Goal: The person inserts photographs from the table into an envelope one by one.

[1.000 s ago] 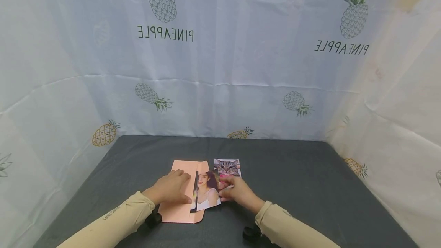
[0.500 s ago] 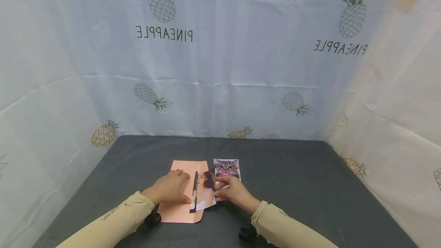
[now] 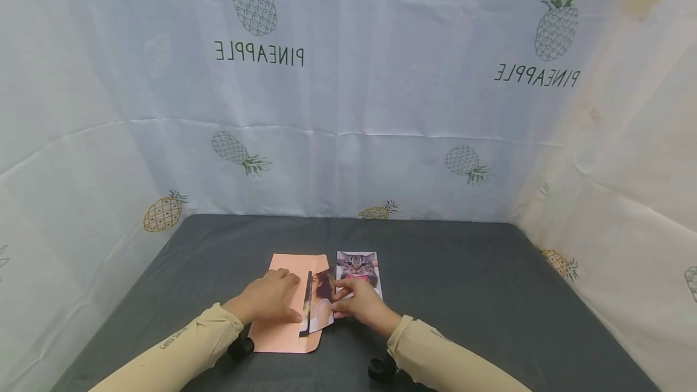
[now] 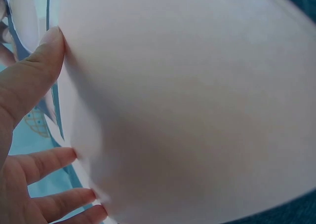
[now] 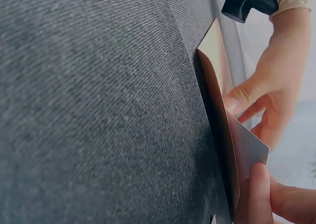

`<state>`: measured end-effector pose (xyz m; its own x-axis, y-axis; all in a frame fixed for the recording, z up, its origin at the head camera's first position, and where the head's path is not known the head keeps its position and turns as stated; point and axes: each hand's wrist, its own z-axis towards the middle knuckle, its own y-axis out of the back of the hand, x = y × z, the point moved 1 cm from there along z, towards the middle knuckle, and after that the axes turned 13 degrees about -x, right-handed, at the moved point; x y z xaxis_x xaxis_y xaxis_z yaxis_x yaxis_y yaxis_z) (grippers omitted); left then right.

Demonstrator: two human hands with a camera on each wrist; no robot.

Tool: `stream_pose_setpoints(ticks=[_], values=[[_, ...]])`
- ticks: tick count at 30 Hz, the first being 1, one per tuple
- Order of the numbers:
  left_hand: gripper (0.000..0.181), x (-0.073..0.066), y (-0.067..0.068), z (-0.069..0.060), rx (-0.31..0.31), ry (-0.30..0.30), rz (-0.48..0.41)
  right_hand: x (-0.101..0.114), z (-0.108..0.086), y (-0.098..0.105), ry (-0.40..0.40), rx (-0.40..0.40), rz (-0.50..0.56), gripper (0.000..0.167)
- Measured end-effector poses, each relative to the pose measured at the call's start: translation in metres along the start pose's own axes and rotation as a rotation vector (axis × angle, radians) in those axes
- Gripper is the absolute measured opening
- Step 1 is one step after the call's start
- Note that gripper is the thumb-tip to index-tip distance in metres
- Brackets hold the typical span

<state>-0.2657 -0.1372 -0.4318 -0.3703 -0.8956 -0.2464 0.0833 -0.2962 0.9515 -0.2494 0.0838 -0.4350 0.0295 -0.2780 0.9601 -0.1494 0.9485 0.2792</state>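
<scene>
A salmon-pink envelope (image 3: 283, 342) lies flat on the dark table, its flap side to the right. My left hand (image 3: 269, 297) rests on it with fingers spread; in the left wrist view its thumb and fingertips press the pale envelope surface (image 4: 197, 86). Between thumb and fingers, my right hand (image 3: 360, 305) pinches the right edge of a portrait photo (image 3: 322, 304). That photo slants at the envelope's opening, its left part hidden inside. Seen from the right wrist, the photo (image 5: 251, 144) stands slightly raised. A cat photo (image 3: 358, 264) lies behind my right hand, partly covered by it.
The dark cloth-covered table (image 3: 463, 295) stretches around the hands. A white pineapple-print curtain (image 3: 348, 95) encloses its back and sides. Black wrist devices, such as the one under the right sleeve (image 3: 382, 370), sit close to the tabletop.
My right hand has moved left, sliding the portrait photo further into the envelope, so less of it shows. More of the cat photo is uncovered. My left hand has stayed in place.
</scene>
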Motion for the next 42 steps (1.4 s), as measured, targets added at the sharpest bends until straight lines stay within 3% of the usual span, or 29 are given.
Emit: stream_pose_setpoints(ticks=[21, 42], values=[[0.078, 0.004, -0.004, 0.002, -0.022, -0.027, 0.010, 0.013, 0.008, -0.017, -0.062, -0.028, -0.153, 0.044], [0.079, 0.004, -0.005, 0.002, 0.001, -0.015, 0.022, 0.008, 0.015, -0.028, -0.062, -0.045, -0.155, 0.039]])
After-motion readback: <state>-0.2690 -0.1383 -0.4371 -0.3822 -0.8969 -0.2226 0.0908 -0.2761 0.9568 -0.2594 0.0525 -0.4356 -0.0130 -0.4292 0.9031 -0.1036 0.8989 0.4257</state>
